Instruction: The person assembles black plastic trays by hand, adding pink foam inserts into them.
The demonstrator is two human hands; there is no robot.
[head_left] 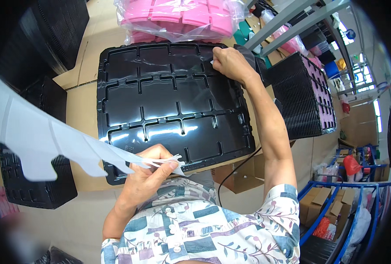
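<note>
A bundle of white die-cut sheets fans out to the left, pinched at its narrow end between the thumb and fingers of my left hand. Below and beyond it lies a shiny black plastic tray with raised dividers that form compartments. My right hand reaches over the tray's far right compartment, its fingers curled together. A tiny white edge shows beside those fingertips; what it belongs to is hidden.
Pink trays in clear plastic stand behind the black tray. Tall stacks of black trays flank it, one on the right and others on the left. Grey metal bars rise at the far right. A blue-framed rack holds boxes.
</note>
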